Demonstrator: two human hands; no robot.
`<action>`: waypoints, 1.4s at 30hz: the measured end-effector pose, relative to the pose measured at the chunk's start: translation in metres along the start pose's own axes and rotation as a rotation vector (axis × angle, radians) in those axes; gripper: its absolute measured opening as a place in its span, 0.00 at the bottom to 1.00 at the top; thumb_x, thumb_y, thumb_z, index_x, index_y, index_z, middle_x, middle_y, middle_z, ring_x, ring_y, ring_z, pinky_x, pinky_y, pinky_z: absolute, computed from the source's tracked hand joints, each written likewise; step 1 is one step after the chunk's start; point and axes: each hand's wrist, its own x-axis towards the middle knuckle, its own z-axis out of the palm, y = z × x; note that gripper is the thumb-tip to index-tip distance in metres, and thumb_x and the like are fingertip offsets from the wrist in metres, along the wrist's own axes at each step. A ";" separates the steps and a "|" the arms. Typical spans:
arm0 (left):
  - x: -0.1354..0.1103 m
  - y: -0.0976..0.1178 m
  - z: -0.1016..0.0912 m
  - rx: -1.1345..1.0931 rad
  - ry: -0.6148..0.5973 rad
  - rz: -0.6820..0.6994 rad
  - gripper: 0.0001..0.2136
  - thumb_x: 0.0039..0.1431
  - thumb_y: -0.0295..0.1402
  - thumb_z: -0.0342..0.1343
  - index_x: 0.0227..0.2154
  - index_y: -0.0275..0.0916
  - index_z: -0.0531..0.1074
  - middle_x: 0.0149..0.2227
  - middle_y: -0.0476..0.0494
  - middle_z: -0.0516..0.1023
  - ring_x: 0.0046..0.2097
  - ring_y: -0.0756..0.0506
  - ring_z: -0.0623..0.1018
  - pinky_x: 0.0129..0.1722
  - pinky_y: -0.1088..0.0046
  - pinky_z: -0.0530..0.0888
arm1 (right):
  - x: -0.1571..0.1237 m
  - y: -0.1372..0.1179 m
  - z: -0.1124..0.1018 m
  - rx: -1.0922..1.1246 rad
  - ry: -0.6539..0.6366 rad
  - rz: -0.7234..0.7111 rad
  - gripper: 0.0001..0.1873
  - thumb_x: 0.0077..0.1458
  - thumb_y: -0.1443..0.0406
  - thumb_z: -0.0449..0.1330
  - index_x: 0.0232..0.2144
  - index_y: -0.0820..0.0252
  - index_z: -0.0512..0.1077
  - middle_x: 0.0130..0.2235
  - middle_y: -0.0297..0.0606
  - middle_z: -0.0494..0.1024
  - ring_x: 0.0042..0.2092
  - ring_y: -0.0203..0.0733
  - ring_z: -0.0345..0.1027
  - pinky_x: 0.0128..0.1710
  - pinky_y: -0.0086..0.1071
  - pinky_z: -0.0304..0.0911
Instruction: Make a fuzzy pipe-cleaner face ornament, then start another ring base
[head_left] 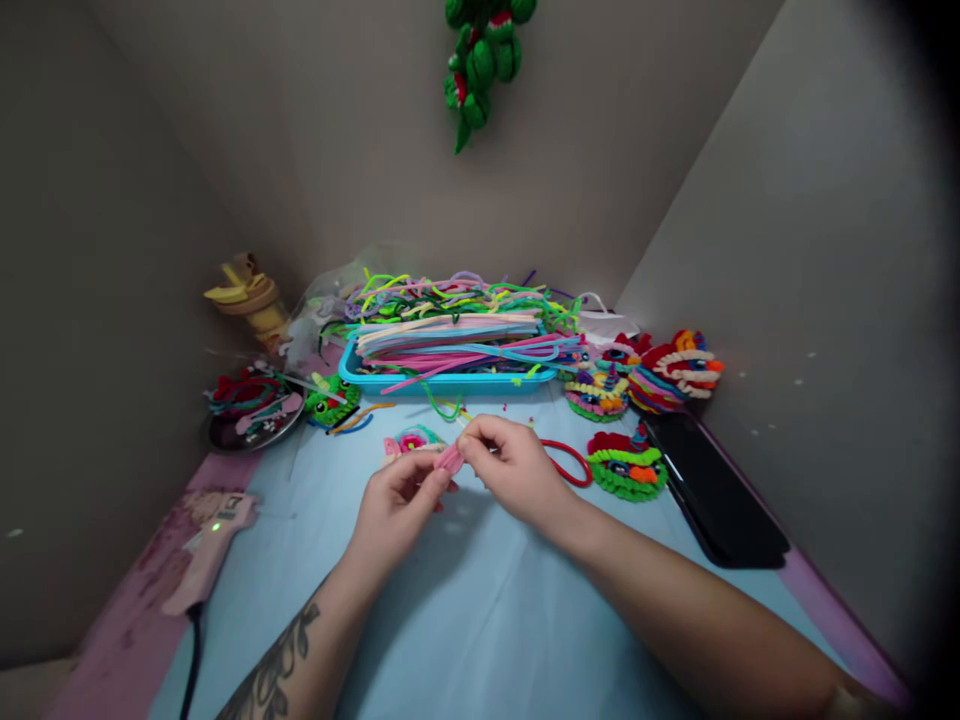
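Observation:
Both of my hands meet over the middle of the blue-covered table. Between them is a small pink fuzzy piece (450, 459), apparently bent pipe cleaner. My left hand (401, 500) pinches its lower end with thumb and fingers. On the upper end, the thumb and forefinger of my right hand (510, 465) are closed. Just behind the hands lies a pink, white and teal pipe-cleaner piece (412, 440), partly covered by them. A red pipe-cleaner loop (574, 462) sits to the right of my right hand. Beside it is a green and red pipe-cleaner figure (626, 468).
A blue tray (450, 383) heaped with pipe cleaners stands at the back. At left are a pink glue gun (214, 555) with a cord, a metal bowl (277, 440) and a green figure (330, 402). More figures (675, 372) and a black flat device (720, 495) lie right.

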 end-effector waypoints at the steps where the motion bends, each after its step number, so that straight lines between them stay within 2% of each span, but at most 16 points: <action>1: 0.000 0.000 0.001 -0.019 0.018 0.011 0.10 0.54 0.35 0.59 0.38 0.37 0.75 0.34 0.44 0.79 0.32 0.50 0.77 0.29 0.78 0.73 | 0.000 0.000 -0.001 -0.032 0.012 -0.024 0.11 0.53 0.69 0.53 0.20 0.59 0.65 0.23 0.30 0.68 0.28 0.34 0.62 0.29 0.26 0.55; 4: 0.000 0.003 0.003 -0.081 0.082 0.028 0.15 0.51 0.35 0.62 0.41 0.38 0.73 0.41 0.42 0.78 0.39 0.46 0.78 0.33 0.75 0.76 | -0.002 -0.002 -0.001 -0.107 0.008 -0.096 0.11 0.53 0.70 0.54 0.20 0.59 0.65 0.24 0.30 0.69 0.30 0.35 0.62 0.31 0.27 0.55; 8: -0.002 0.009 0.007 -0.117 0.122 -0.081 0.13 0.51 0.38 0.62 0.36 0.35 0.72 0.32 0.44 0.80 0.32 0.46 0.80 0.26 0.75 0.76 | -0.005 -0.002 0.002 -0.086 -0.019 -0.073 0.11 0.54 0.69 0.53 0.21 0.59 0.67 0.25 0.31 0.70 0.30 0.35 0.63 0.31 0.27 0.56; 10: -0.003 0.010 0.009 -0.122 0.152 -0.090 0.13 0.51 0.38 0.62 0.36 0.35 0.73 0.29 0.45 0.80 0.29 0.47 0.80 0.26 0.75 0.76 | -0.005 0.001 0.005 -0.043 -0.009 -0.035 0.10 0.55 0.68 0.53 0.22 0.59 0.68 0.25 0.32 0.70 0.30 0.35 0.63 0.30 0.27 0.56; 13: -0.005 0.008 0.010 -0.100 0.220 -0.034 0.10 0.50 0.36 0.63 0.34 0.36 0.75 0.29 0.46 0.80 0.28 0.48 0.79 0.29 0.74 0.78 | -0.004 0.005 0.009 0.060 -0.004 0.035 0.09 0.55 0.65 0.53 0.24 0.59 0.68 0.25 0.31 0.69 0.29 0.36 0.62 0.29 0.27 0.57; 17: -0.005 0.003 0.008 0.029 0.253 0.058 0.10 0.50 0.33 0.63 0.36 0.37 0.77 0.34 0.44 0.81 0.33 0.48 0.80 0.35 0.73 0.78 | -0.004 0.008 0.013 0.187 0.008 0.102 0.10 0.54 0.61 0.54 0.23 0.60 0.66 0.24 0.30 0.66 0.28 0.35 0.61 0.30 0.28 0.57; 20: -0.006 0.000 0.008 0.144 0.289 0.146 0.12 0.48 0.32 0.64 0.37 0.38 0.77 0.37 0.43 0.80 0.35 0.47 0.80 0.36 0.73 0.78 | -0.006 0.008 0.016 0.258 0.009 0.130 0.11 0.55 0.60 0.54 0.24 0.59 0.65 0.23 0.29 0.65 0.27 0.34 0.60 0.29 0.28 0.57; 23: -0.008 -0.002 0.009 0.204 0.347 0.236 0.09 0.49 0.31 0.64 0.35 0.38 0.77 0.35 0.43 0.80 0.34 0.48 0.79 0.35 0.73 0.78 | -0.010 0.007 0.020 0.307 -0.014 0.135 0.12 0.56 0.60 0.54 0.24 0.59 0.65 0.24 0.29 0.66 0.27 0.34 0.60 0.29 0.28 0.57; 27: -0.010 -0.002 0.009 0.159 0.399 0.225 0.06 0.49 0.32 0.64 0.31 0.38 0.78 0.33 0.44 0.81 0.34 0.47 0.79 0.36 0.72 0.77 | -0.012 0.007 0.023 0.286 -0.030 0.118 0.12 0.56 0.60 0.53 0.24 0.59 0.66 0.24 0.30 0.67 0.28 0.35 0.61 0.29 0.28 0.58; 30: -0.007 0.001 0.007 0.085 0.343 0.137 0.07 0.49 0.33 0.64 0.32 0.37 0.78 0.33 0.43 0.81 0.33 0.47 0.80 0.35 0.72 0.78 | -0.010 0.007 0.020 0.184 -0.015 0.089 0.11 0.56 0.62 0.53 0.24 0.59 0.66 0.24 0.30 0.66 0.28 0.35 0.60 0.28 0.28 0.57; 35: -0.001 0.005 -0.001 0.067 0.194 0.028 0.08 0.49 0.35 0.63 0.31 0.36 0.79 0.31 0.43 0.82 0.33 0.46 0.80 0.35 0.71 0.77 | -0.008 0.005 0.011 -0.095 -0.022 -0.072 0.09 0.56 0.68 0.53 0.24 0.59 0.68 0.26 0.33 0.70 0.30 0.36 0.63 0.31 0.29 0.56; 39: 0.000 0.004 -0.004 0.100 0.105 -0.010 0.09 0.51 0.36 0.61 0.31 0.37 0.81 0.28 0.44 0.81 0.29 0.47 0.78 0.28 0.74 0.76 | -0.008 0.006 0.008 -0.193 -0.062 -0.187 0.09 0.57 0.69 0.52 0.26 0.58 0.68 0.28 0.35 0.71 0.33 0.38 0.65 0.33 0.30 0.58; 42: 0.001 0.003 -0.004 0.118 0.023 -0.043 0.09 0.52 0.37 0.59 0.30 0.39 0.81 0.30 0.44 0.82 0.28 0.48 0.77 0.22 0.76 0.73 | -0.008 0.010 0.010 -0.223 -0.069 -0.229 0.09 0.57 0.69 0.51 0.26 0.58 0.67 0.29 0.36 0.71 0.33 0.39 0.65 0.34 0.31 0.59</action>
